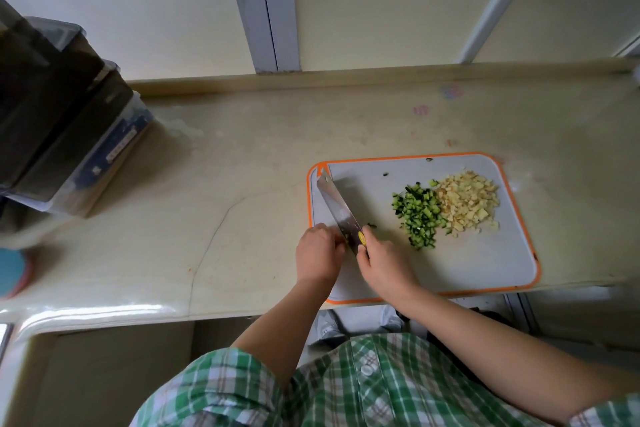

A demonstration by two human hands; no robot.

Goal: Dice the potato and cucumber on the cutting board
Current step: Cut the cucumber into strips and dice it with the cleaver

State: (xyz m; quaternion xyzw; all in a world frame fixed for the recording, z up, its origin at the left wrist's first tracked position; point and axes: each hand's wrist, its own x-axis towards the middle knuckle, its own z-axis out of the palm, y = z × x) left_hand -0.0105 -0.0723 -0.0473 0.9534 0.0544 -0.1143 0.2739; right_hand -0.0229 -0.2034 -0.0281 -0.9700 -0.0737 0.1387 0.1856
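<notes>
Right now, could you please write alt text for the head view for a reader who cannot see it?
A person's right hand grips a cleaver over a grey, orange-rimmed cutting board, with the left hand at the blade's heel. Piles of diced cucumber and diced potato touch on the board, which sits on a beige counter.

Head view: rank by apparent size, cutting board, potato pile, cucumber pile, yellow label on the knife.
1. Cutting board, by far the largest.
2. Potato pile and cucumber pile: they look about alike, so not ranked against each other.
3. Yellow label on the knife, smallest.
</notes>
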